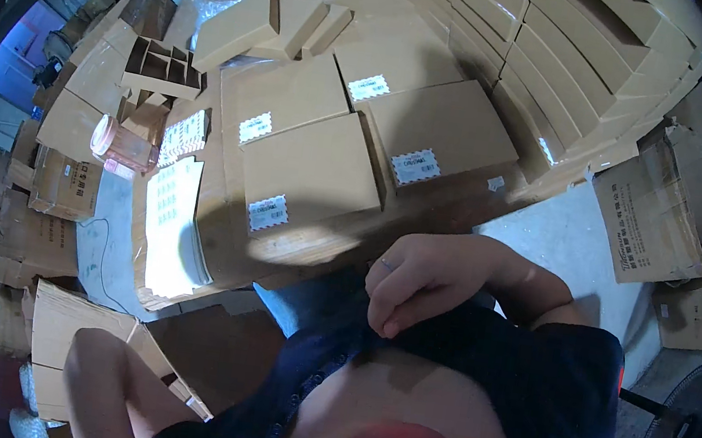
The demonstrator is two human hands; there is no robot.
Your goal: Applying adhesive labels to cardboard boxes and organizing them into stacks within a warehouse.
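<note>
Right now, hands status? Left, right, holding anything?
Left hand: out of view; only the bare forearm shows at the lower left.
Right hand: fingers curled, pinching the dark blue fabric shirt at the chest.

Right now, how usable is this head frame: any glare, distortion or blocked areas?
Head view: strong fisheye bending, black vignette at the rim; the stacked cartons curve. Bright glare washes out the sheet of labels. The dim lower part is filled by the dark shirt, with the right hand pinching its edge; the left hand is out of view.
</note>
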